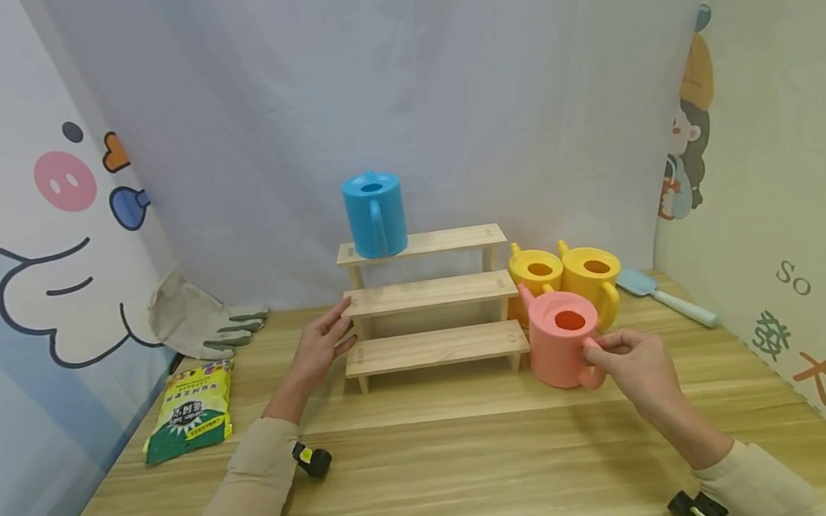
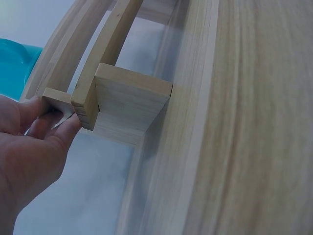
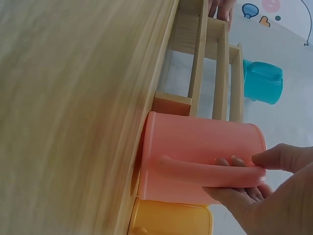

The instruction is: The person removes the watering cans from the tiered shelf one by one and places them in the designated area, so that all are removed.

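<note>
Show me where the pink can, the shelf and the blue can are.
Pink can [image 1: 558, 350]: head view, on the front of its body.
Shelf [image 1: 429, 294]: head view, on its middle board.
Blue can [image 1: 394, 219]: head view, on its body, right of the handle.

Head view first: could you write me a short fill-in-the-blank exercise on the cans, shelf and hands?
1. The right hand holds the pink can by its ____.
2. Behind it stand two ____ cans.
3. The blue can stands on the ____ tier of the shelf.
4. The left hand touches its ____ end.

Missing words: handle; yellow; top; left.
</note>
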`<state>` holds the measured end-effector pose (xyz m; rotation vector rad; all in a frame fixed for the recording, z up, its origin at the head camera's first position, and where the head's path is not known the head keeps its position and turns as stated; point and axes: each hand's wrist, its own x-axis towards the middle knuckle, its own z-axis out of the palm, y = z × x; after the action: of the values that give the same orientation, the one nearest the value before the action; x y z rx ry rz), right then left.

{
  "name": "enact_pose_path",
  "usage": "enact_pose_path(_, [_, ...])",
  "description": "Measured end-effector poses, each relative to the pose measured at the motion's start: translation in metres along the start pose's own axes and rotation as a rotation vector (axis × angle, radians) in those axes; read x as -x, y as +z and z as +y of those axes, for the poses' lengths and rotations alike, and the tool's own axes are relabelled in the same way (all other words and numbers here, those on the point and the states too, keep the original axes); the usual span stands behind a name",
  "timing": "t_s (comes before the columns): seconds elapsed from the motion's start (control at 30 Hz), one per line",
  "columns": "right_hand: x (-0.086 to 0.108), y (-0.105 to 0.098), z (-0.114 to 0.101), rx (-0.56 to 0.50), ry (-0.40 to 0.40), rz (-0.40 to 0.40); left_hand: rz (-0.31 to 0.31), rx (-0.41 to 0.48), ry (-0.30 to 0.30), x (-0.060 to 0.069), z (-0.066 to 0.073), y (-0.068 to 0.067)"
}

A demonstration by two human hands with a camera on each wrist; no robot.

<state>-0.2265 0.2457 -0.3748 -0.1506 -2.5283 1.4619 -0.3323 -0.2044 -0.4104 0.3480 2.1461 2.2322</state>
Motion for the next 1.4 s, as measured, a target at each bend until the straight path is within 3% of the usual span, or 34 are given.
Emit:
enact_pose_path(0.4, [-0.006, -0.001, 0.008, -0.024, -0.025, -0.073, 0.003, -0.005, -0.004, 0.0, 0.0, 0.0])
enact_pose_path(0.73, [-0.01, -0.008, 0.007, 0.104, -0.013, -0.074, 0.001, 0.009, 0.004, -0.001, -0.002, -0.001])
enact_pose_path(0.9, [-0.011, -0.016, 0.002, 0.189, -0.098, 0.0, 0.005, 0.004, -0.001, -0.001, -0.002, -0.002])
enact_pose_path(1.07, [-0.009, -0.017, -0.007, 0.18, -0.197, 0.099, -0.001, 0.0, 0.005, -0.001, -0.003, -0.003])
enact_pose_path(1.4, [-0.013, -0.011, -0.033, 0.179, -0.341, 0.186, -0.014, -0.005, 0.019, 0.0, 0.0, -0.002])
